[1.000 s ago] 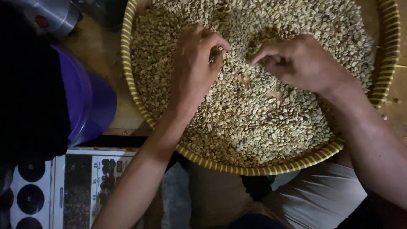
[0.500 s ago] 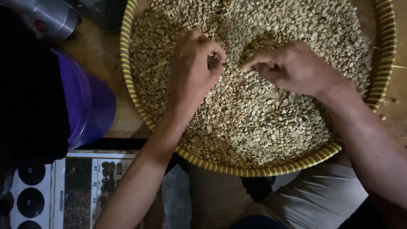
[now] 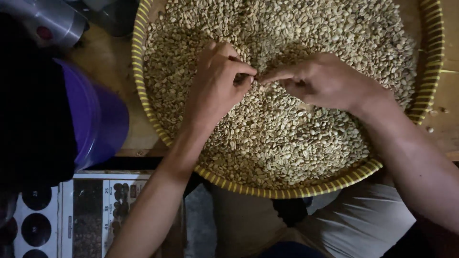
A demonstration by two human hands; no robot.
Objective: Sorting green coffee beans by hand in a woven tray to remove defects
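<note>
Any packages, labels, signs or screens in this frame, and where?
Printed chart: bottom left, below the table edge; flat white sheet with black round patches, a dark photo panel and small bean pictures.
No packages or screens in view.

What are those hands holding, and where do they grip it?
The left hand is curled shut, apparently on a few beans; the right hand pinches at its fingertips. The exact hold is hidden.

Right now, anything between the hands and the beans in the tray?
Nothing visible. The left hand and the right hand both rest directly on the pale beans in the round woven tray, fingertips nearly meeting mid-tray. Whether either grip holds a bean cannot be told.
</note>
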